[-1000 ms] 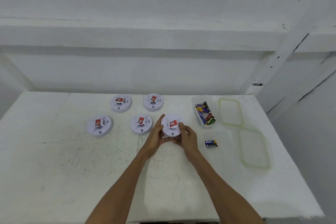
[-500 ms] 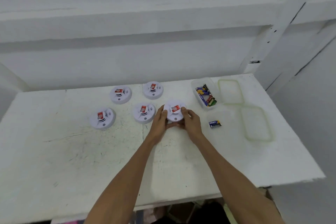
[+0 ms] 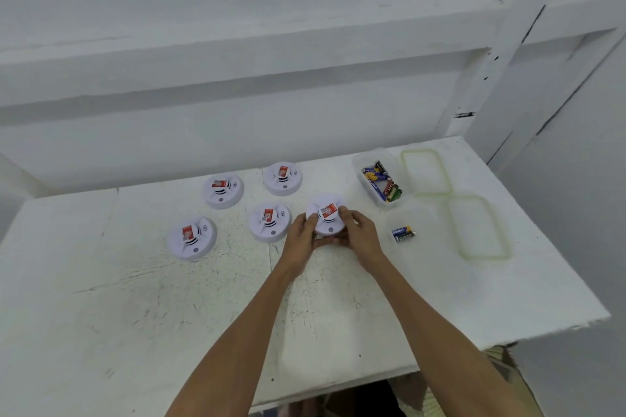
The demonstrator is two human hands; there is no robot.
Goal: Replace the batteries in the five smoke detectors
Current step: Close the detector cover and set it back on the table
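Observation:
Both hands hold one round white smoke detector [image 3: 328,217] with a red label, tilted up off the table. My left hand [image 3: 301,236] grips its left side and my right hand [image 3: 359,234] grips its right side. Other white detectors lie flat on the white table [image 3: 135,298]: one at the front left [image 3: 192,238], one beside my left hand [image 3: 269,221], and two further back [image 3: 223,190] [image 3: 283,178]. A pair of blue batteries [image 3: 403,234] lies right of my right hand. A clear tub of assorted batteries [image 3: 381,180] stands behind them.
Two clear lids with greenish rims lie on the right side of the table, one at the back [image 3: 426,172] and one nearer [image 3: 477,227]. A white wall and beam run behind. The table's front edge and right corner are close to the lids.
The view has shifted, so the table sits lower and more tilted in frame. Both hands keep hold of the same detector, which is now tilted up a little more.

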